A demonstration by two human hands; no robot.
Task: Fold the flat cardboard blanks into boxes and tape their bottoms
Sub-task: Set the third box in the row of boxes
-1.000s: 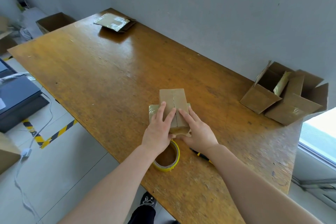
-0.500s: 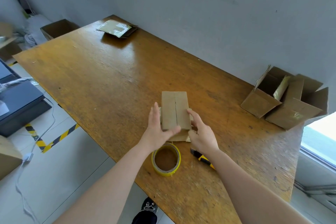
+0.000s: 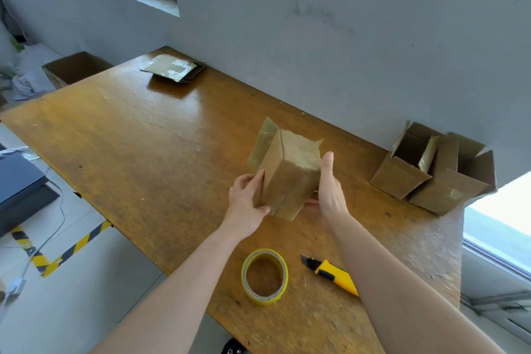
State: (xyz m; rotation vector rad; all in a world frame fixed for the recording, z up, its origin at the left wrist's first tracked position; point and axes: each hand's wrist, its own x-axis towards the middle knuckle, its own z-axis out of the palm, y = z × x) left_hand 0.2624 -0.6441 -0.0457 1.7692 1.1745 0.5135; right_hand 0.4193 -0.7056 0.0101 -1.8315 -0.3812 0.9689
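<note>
A small brown cardboard box (image 3: 287,178) is lifted above the wooden table (image 3: 143,138), tilted so its closed bottom with a centre seam faces me. My left hand (image 3: 247,204) grips its lower left corner, thumb across the bottom face. My right hand (image 3: 330,190) lies flat against the box's right side, fingers straight. The box's far flaps stick out, glossy with old tape. A roll of yellow tape (image 3: 265,276) and a yellow utility knife (image 3: 333,274) lie on the table near me. A stack of flat blanks (image 3: 172,68) sits at the far corner.
Two folded boxes (image 3: 431,172) with open flaps stand at the table's right end by the grey wall. An open carton (image 3: 74,67) stands beyond the table's left far edge. The floor to the left carries a black case (image 3: 20,192) and hazard tape.
The box has been lifted off the table and tipped up, bottom toward me. My hands moved from pressing its top to holding its sides. The camera has tilted upward.
</note>
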